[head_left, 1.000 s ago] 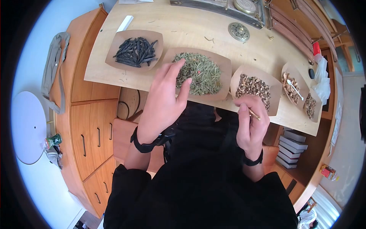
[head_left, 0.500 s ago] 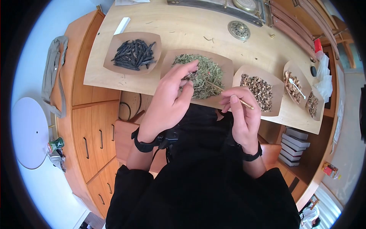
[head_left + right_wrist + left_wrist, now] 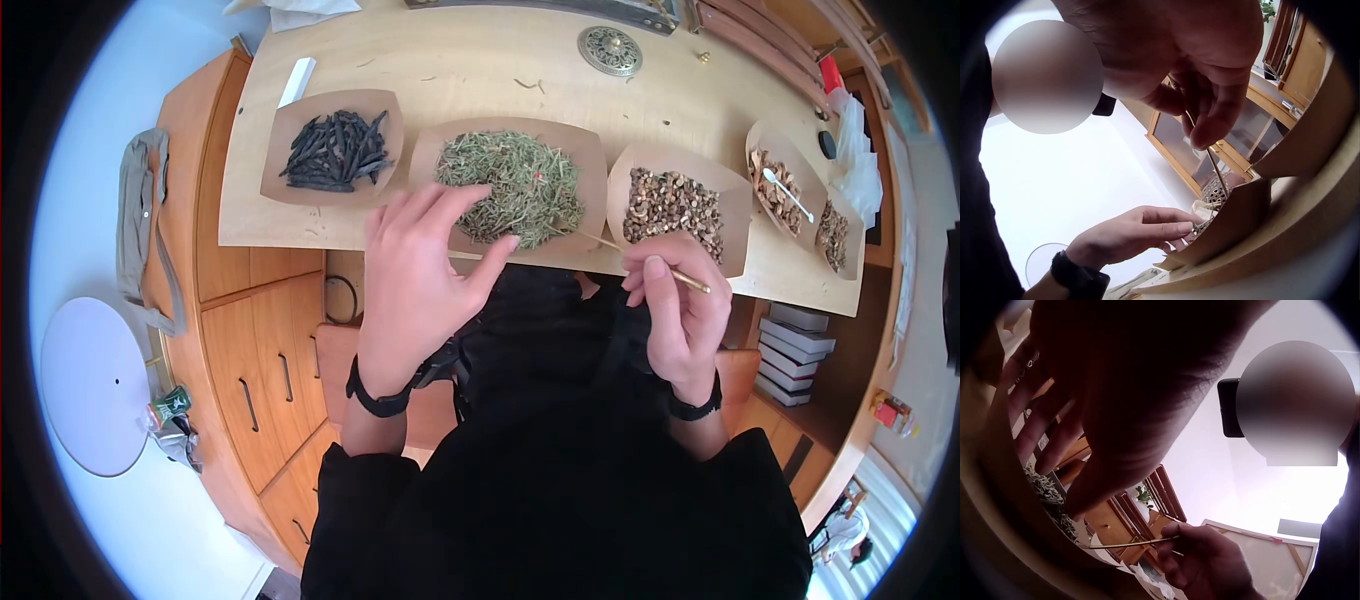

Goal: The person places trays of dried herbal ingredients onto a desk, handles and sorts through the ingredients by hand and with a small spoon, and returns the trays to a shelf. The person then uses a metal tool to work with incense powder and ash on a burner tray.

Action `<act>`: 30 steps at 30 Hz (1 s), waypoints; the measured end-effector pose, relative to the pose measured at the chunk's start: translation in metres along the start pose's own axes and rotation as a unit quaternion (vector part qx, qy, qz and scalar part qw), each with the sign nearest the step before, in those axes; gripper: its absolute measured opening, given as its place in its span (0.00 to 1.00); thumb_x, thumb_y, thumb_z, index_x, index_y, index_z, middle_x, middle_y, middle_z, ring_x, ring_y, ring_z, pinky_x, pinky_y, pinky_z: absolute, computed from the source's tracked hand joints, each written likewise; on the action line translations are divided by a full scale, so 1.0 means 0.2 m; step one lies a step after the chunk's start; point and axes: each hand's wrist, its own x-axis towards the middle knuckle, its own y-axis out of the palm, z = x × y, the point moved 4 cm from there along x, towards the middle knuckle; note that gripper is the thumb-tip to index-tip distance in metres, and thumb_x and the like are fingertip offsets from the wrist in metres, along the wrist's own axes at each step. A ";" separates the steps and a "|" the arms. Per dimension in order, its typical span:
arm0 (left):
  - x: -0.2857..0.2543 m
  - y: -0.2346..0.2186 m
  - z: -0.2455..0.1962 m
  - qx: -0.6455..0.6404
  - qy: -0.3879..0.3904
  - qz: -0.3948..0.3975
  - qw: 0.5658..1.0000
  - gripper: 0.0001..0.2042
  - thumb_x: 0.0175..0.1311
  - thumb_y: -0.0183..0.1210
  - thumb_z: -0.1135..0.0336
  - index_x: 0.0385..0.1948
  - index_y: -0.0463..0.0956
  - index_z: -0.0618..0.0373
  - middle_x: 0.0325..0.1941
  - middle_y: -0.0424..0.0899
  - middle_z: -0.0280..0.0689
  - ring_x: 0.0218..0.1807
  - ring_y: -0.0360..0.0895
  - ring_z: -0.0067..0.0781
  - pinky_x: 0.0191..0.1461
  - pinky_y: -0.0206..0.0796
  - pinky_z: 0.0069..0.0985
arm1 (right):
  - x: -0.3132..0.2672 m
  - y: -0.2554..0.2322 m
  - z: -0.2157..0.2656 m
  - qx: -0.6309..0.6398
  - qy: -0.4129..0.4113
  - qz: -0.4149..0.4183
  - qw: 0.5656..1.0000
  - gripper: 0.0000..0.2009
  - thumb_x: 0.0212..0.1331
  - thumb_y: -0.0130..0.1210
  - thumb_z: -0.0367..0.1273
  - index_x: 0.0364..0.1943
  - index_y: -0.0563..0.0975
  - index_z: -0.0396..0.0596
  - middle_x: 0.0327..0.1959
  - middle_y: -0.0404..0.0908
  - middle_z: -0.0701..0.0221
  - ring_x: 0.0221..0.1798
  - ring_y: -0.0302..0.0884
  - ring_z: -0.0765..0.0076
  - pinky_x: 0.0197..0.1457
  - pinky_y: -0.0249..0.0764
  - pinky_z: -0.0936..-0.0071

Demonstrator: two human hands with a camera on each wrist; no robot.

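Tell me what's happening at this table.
A person's right hand pinches a thin gold-coloured rod, its far end at a heap of dried, stringy green herbs in a shallow brown paper tray. Their left hand is spread at the heap's near left side. Wrinkled black strips lie to the left, chopped brown pieces to the right.

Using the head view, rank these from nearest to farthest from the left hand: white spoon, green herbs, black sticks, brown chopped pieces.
1. Green herbs: right by the fingers of the left hand.
2. Black sticks: beyond the hand, to its left.
3. Brown chopped pieces: to its right, past the herbs.
4. White spoon: farther right still.
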 end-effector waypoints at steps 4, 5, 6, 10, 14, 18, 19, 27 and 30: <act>0.00 0.03 0.02 -0.010 0.025 0.011 1.000 0.21 0.54 0.75 0.67 0.51 0.83 0.58 0.43 0.86 0.42 0.43 0.81 0.41 0.52 0.72 0.35 | 0.02 0.08 -0.04 0.091 0.082 0.014 0.992 0.08 0.74 0.50 0.24 0.44 0.82 0.35 0.37 0.81 0.65 0.32 0.81 0.77 0.35 0.78 0.81; 0.01 0.03 0.02 -0.009 0.025 0.011 1.000 0.21 0.54 0.75 0.67 0.51 0.83 0.58 0.43 0.86 0.42 0.43 0.81 0.41 0.52 0.72 0.35 | 0.03 0.10 -0.06 0.115 0.076 0.020 0.990 0.09 0.75 0.50 0.24 0.45 0.81 0.35 0.37 0.81 0.65 0.33 0.81 0.77 0.35 0.78 0.80; 0.01 0.05 0.03 -0.036 0.017 0.026 0.999 0.21 0.53 0.75 0.68 0.51 0.83 0.58 0.43 0.87 0.42 0.42 0.82 0.40 0.50 0.73 0.34 | 0.03 0.11 -0.07 0.139 0.070 0.027 0.987 0.09 0.76 0.49 0.25 0.46 0.81 0.35 0.38 0.81 0.65 0.33 0.80 0.77 0.35 0.79 0.80; 0.02 0.06 0.02 -0.123 -0.012 0.024 0.992 0.20 0.54 0.74 0.74 0.51 0.83 0.58 0.42 0.87 0.43 0.39 0.83 0.37 0.45 0.75 0.31 | 0.06 0.12 -0.07 0.145 0.070 0.037 0.986 0.09 0.76 0.49 0.25 0.47 0.82 0.35 0.40 0.81 0.65 0.35 0.81 0.76 0.37 0.80 0.80; 0.03 0.07 0.02 -0.162 -0.014 0.008 0.987 0.19 0.56 0.71 0.77 0.51 0.84 0.58 0.41 0.87 0.42 0.39 0.83 0.34 0.44 0.75 0.28 | 0.06 0.11 -0.05 0.147 0.063 0.051 0.986 0.10 0.76 0.49 0.26 0.48 0.81 0.36 0.43 0.81 0.64 0.38 0.82 0.76 0.39 0.80 0.79; 0.04 0.06 0.00 -0.186 -0.009 -0.012 0.982 0.17 0.57 0.70 0.78 0.49 0.85 0.58 0.40 0.87 0.41 0.40 0.84 0.32 0.44 0.74 0.27 | 0.05 0.10 -0.03 0.152 0.050 0.029 0.987 0.09 0.75 0.50 0.24 0.47 0.82 0.36 0.41 0.82 0.64 0.37 0.81 0.75 0.40 0.78 0.78; 0.04 0.05 0.00 -0.200 0.001 -0.031 0.979 0.16 0.57 0.70 0.78 0.49 0.85 0.58 0.39 0.87 0.40 0.40 0.84 0.32 0.44 0.74 0.27 | 0.05 0.09 -0.02 0.152 0.050 0.028 0.987 0.09 0.75 0.50 0.24 0.47 0.82 0.36 0.41 0.82 0.64 0.37 0.81 0.75 0.40 0.78 0.78; 0.07 0.01 0.01 -0.105 0.040 -0.034 0.993 0.24 0.54 0.73 0.74 0.55 0.82 0.56 0.49 0.84 0.41 0.51 0.83 0.39 0.51 0.74 0.30 | 0.07 0.00 0.04 -0.029 -0.065 0.000 0.997 0.07 0.66 0.54 0.20 0.42 0.83 0.36 0.37 0.83 0.60 0.37 0.81 0.61 0.44 0.75 0.70; 0.08 0.04 0.01 -0.088 0.061 -0.014 0.994 0.27 0.53 0.74 0.73 0.58 0.80 0.56 0.53 0.82 0.43 0.52 0.82 0.43 0.52 0.74 0.31 | 0.10 0.02 0.02 -0.059 -0.054 -0.020 0.997 0.07 0.67 0.53 0.20 0.43 0.83 0.37 0.38 0.83 0.60 0.39 0.81 0.60 0.45 0.75 0.70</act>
